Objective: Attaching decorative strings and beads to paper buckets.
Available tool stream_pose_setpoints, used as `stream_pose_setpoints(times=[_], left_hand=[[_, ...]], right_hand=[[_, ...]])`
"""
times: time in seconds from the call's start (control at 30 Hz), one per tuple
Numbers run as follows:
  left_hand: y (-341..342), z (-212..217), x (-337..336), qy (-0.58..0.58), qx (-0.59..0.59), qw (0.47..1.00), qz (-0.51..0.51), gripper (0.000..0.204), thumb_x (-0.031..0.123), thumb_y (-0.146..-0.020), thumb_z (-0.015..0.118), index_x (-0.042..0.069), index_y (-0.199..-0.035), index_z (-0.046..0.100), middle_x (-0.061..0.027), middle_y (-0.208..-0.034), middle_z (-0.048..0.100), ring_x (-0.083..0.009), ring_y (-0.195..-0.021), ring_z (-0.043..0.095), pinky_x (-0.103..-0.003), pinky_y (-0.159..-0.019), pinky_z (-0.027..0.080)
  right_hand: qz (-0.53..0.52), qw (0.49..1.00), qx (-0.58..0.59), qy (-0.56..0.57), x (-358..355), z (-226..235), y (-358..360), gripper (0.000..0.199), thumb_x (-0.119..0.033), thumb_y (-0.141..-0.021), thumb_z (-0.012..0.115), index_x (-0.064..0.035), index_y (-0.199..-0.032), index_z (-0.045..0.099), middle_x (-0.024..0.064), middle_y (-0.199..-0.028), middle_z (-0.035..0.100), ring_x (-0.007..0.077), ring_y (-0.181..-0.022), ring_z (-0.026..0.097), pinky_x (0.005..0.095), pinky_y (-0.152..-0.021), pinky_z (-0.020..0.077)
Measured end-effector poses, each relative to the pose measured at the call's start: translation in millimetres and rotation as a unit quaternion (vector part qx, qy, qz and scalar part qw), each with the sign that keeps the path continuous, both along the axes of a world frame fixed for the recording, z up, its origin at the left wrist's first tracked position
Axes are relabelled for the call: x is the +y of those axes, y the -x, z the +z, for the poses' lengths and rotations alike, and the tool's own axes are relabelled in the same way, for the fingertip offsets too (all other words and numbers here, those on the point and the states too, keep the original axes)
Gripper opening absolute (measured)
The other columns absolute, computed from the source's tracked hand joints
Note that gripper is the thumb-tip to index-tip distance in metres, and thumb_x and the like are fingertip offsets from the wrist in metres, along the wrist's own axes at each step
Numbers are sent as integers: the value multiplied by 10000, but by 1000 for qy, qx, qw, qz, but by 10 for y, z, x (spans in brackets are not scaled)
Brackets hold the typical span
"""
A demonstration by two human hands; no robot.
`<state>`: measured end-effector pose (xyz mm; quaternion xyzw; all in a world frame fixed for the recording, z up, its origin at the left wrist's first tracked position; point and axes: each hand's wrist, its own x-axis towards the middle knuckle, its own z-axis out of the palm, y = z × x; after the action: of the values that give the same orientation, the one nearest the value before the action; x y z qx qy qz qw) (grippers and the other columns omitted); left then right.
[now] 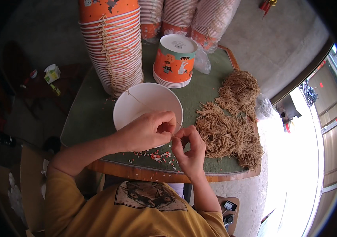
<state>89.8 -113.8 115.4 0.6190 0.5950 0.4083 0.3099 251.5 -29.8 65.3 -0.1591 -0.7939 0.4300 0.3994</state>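
Observation:
A white paper bucket [125, 112] stands in front of me near the table's front edge. A thin tan cord [137, 99] comes from its far rim and runs across its mouth to my fingers. My left hand [149, 129], reaching over the bucket's near side, is closed with thumb and forefinger pinching the cord. My right hand [192, 152] is beside the bucket's near right rim, pinching the cord close to the left fingertips. The fingers partly hide the cord's end, so I cannot make out whether it is knotted.
A tall stack of orange buckets [115, 51] with cords rises behind left. Upturned buckets [174, 61] stand behind, with wrapped stacks [176, 15] farther back. Heaped tan cords [231, 122] cover the table's right. Small orange and white paper dots [158, 157] lie along the green tabletop [83, 118].

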Motion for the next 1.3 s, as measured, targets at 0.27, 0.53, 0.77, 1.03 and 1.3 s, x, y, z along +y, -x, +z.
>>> stream_pose_setpoints(times=[0.27, 0.53, 0.77, 1.03, 1.3], left_hand=[[-26, 1, -11, -47, 40, 998, 1, 88, -1, -855, 574, 28, -904, 506, -16, -837, 553, -92, -758, 531, -266, -676, 466], [44, 51, -39, 49, -62, 997, -27, 120, 82, -929, 579, 16, -1027, 556, -18, -893, 589, -87, -822, 552, -254, -746, 473], [35, 100, -51, 96, -52, 994, -25, 122, 91, -926, 587, 17, -1018, 556, -20, -890, 601, -70, -821, 546, -246, -720, 469], [-97, -29, -67, -140, 238, 961, 26, 124, 57, -852, 600, 35, -926, 502, -111, -893, 529, -326, -853, 573, -423, -731, 466], [-175, -121, -67, -121, 171, 975, 72, 131, 25, -868, 576, 28, -947, 472, -121, -898, 535, -340, -805, 579, -437, -678, 479]], right_hand=[[17, 997, 3, 75, 29, -55, -5, 87, -29, -855, 626, -14, -867, 542, 14, -744, 562, 59, -625, 527, 215, -575, 451], [31, 983, 29, 180, 11, -84, -5, 70, -45, -887, 614, -13, -883, 552, -16, -760, 582, 38, -661, 524, 202, -619, 450], [37, 981, 30, 187, 2, -77, 0, 70, -39, -885, 621, -13, -890, 556, -19, -764, 583, 32, -667, 523, 198, -621, 452], [31, 990, 17, 134, -10, -98, -14, 79, -29, -874, 630, -18, -883, 551, -8, -769, 569, 40, -652, 520, 202, -598, 451], [4, 997, 11, 73, -42, -108, 3, 102, -28, -864, 642, -18, -883, 543, 12, -772, 552, 58, -624, 512, 212, -574, 448]])
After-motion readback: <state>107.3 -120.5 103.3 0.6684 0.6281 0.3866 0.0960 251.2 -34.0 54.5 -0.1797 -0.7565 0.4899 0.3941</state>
